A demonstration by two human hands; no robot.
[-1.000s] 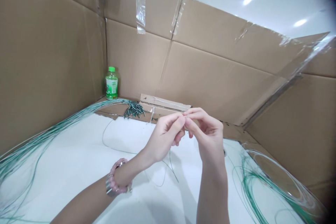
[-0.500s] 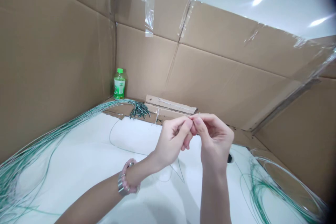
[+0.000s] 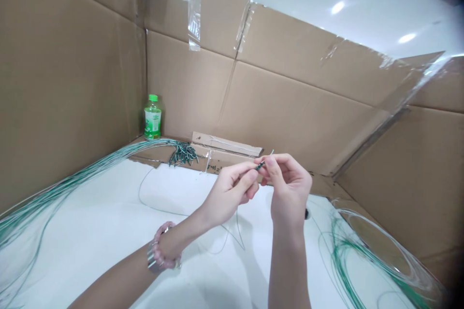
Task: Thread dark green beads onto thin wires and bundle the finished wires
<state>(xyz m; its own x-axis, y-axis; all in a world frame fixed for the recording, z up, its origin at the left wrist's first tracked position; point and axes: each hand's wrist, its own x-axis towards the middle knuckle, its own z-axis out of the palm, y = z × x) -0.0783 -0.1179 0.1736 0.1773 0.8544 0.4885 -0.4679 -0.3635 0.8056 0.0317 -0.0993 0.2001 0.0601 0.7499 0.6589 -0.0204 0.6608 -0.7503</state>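
My left hand (image 3: 232, 192) and my right hand (image 3: 289, 187) meet in mid-air above the white table, fingertips close together. Pinched between them is a small dark green tube (image 3: 260, 166), with a bare thin wire end (image 3: 271, 153) sticking up past it. A thin wire (image 3: 163, 210) loops across the table and passes under my left wrist. A pink beaded bracelet (image 3: 159, 249) with a metal band circles my left wrist.
Green wires (image 3: 68, 184) fan from a dark green cluster (image 3: 183, 153) at the back. A green wire coil (image 3: 366, 256) lies at right. Cardboard walls (image 3: 290, 96) surround the white table (image 3: 90, 241). A green-capped bottle (image 3: 152, 118) stands in the back corner.
My fingers have parted a little, and the small dark green tube and its wire end now show between them. Both hands have shifted slightly left in the view.
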